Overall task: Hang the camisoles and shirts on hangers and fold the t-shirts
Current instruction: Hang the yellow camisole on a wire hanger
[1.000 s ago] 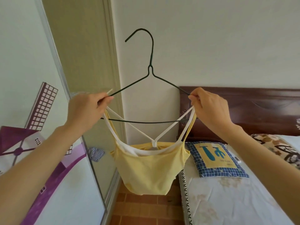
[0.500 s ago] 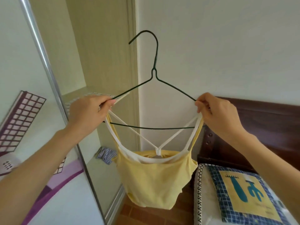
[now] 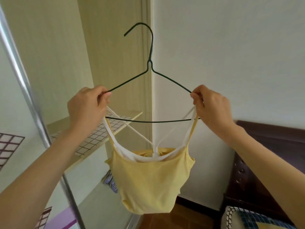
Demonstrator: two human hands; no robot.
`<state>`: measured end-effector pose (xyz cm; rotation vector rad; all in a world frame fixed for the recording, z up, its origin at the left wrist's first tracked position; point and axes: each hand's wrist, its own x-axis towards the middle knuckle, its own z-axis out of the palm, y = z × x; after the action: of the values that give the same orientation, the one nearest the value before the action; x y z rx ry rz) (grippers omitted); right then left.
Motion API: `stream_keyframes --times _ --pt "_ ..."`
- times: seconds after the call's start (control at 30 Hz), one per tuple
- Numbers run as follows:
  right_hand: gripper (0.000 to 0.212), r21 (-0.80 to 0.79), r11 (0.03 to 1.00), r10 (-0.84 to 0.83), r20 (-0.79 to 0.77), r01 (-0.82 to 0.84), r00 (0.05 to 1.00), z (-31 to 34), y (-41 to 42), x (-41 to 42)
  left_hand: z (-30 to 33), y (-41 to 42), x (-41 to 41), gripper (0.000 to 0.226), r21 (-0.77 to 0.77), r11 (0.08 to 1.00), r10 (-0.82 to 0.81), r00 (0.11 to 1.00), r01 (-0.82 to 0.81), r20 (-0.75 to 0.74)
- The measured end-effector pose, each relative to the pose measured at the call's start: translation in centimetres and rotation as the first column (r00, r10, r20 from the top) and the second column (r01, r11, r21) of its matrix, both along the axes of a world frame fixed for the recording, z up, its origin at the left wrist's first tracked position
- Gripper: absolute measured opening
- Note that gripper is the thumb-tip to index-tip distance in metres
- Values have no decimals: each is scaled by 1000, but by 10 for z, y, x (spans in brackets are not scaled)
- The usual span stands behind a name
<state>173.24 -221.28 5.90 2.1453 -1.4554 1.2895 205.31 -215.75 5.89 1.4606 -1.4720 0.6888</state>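
Note:
A yellow camisole (image 3: 151, 182) with white lining and crossed white straps hangs from a dark green wire hanger (image 3: 151, 70) held up in front of me. My left hand (image 3: 87, 108) pinches the hanger's left end together with the left straps. My right hand (image 3: 209, 106) pinches the right end with the right straps. The hook points up and to the left, in front of the open wardrobe.
An open wardrobe with a shelf (image 3: 102, 134) covered in grid-patterned liner stands to the left, with a sliding door's metal frame (image 3: 33, 113) in front. A striped cloth (image 3: 112, 184) lies lower inside. A dark wooden headboard (image 3: 270, 162) and a blue checked pillow (image 3: 257, 219) are at right.
The hanger with the camisole has been carried left toward the open wardrobe and raised a little. The bed has slid out to the right edge of view; both hands keep their hold.

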Motion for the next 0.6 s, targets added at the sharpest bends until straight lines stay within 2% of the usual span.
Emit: stream_keyframes --times 0.13,0.33,0.6 --pt "19 -105 993 67 84 -58 994 25 -58 32 21 -51 19 19 -108 994 23 997 -30 -69" --pt "16 -336 937 151 140 -97 979 51 -131 72 50 -106 48 16 -171 983 40 991 -61 -126" --pt "18 -470 872 232 154 -135 960 86 -221 126 90 -155 72 14 -218 962 124 976 -162 -178"
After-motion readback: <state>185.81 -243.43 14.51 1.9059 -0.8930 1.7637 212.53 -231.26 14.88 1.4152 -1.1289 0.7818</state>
